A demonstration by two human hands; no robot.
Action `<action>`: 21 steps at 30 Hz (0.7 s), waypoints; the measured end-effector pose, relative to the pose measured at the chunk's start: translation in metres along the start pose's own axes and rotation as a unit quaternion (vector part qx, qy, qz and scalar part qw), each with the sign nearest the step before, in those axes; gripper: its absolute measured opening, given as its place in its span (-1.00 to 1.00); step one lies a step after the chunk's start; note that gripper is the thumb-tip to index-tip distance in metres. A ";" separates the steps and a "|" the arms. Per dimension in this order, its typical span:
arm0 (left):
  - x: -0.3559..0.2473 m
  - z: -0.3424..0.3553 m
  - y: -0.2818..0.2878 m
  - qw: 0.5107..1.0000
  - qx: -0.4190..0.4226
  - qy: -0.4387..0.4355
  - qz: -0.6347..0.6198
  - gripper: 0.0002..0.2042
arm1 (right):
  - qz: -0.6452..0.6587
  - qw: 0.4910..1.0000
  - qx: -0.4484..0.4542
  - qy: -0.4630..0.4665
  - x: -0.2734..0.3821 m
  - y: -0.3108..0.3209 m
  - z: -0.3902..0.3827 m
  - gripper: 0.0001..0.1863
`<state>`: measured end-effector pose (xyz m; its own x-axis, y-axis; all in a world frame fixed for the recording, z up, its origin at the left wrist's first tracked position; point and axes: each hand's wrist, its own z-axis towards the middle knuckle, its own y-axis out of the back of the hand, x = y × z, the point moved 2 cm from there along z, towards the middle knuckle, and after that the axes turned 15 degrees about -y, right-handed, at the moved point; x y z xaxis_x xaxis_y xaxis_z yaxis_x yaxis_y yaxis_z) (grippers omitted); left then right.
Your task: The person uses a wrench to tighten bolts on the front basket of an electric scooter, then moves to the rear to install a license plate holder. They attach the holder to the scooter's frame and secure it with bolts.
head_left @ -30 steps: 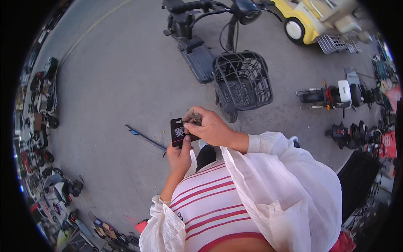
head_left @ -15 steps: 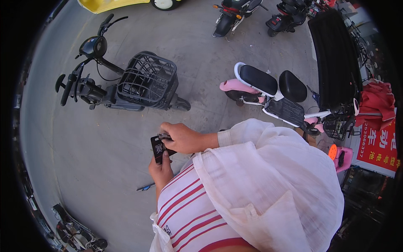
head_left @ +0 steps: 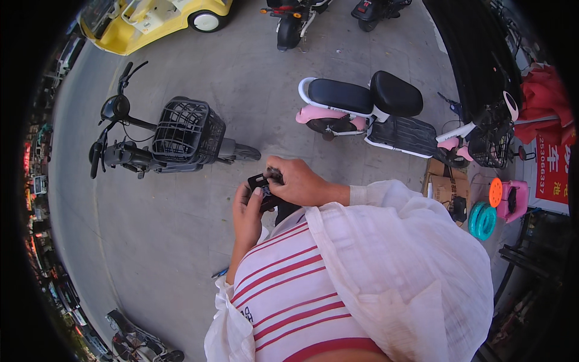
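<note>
In front of my striped shirt, a flat black card (head_left: 257, 180) with a hanging slot at its upper end is tilted between my two hands. My left hand (head_left: 246, 208) grips it from the left, with the thumb lying across its face. At the card's right side is my right hand (head_left: 301, 183), its fingers closed around a small dark object (head_left: 275, 175). Most of that object is covered by the fingers, so I cannot tell its kind, nor whether it is joined to the card.
Beyond my hands stands a grey electric scooter (head_left: 136, 155) with a black basket (head_left: 181, 130). A pink and white scooter (head_left: 344, 95) is parked farther right. At the right are a cardboard box (head_left: 445, 188), teal rings (head_left: 482, 221) and a pink chair (head_left: 515, 199). A yellow vehicle (head_left: 157, 27) stands far left.
The view has shifted, and both hands sit farther right and slightly higher in it. The card has turned and tilts more, with less of its printed face showing. Both hands keep their hold.
</note>
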<state>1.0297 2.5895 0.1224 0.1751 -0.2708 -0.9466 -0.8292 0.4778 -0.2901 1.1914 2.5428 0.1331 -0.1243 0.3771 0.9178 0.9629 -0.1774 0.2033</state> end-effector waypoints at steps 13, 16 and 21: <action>0.041 -0.043 -0.107 0.987 0.026 -0.097 0.129 -0.72 | -0.065 0.996 -0.055 0.032 -0.044 0.071 -0.082 -0.76; 0.040 -0.044 -0.111 0.990 0.026 -0.095 0.101 -0.72 | -0.041 0.997 -0.056 0.035 -0.055 0.071 -0.078 -0.76; 0.056 -0.040 -0.091 0.997 -0.033 -0.034 0.057 -0.76 | 0.143 0.982 0.065 -0.107 -0.059 0.076 -0.071 -0.80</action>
<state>1.0936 2.4972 0.1016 0.1104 -0.1597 -0.9810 -0.8786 0.4457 -0.1714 1.2549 2.4427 0.1189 0.1945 0.5135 0.8357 0.9754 -0.1910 -0.1097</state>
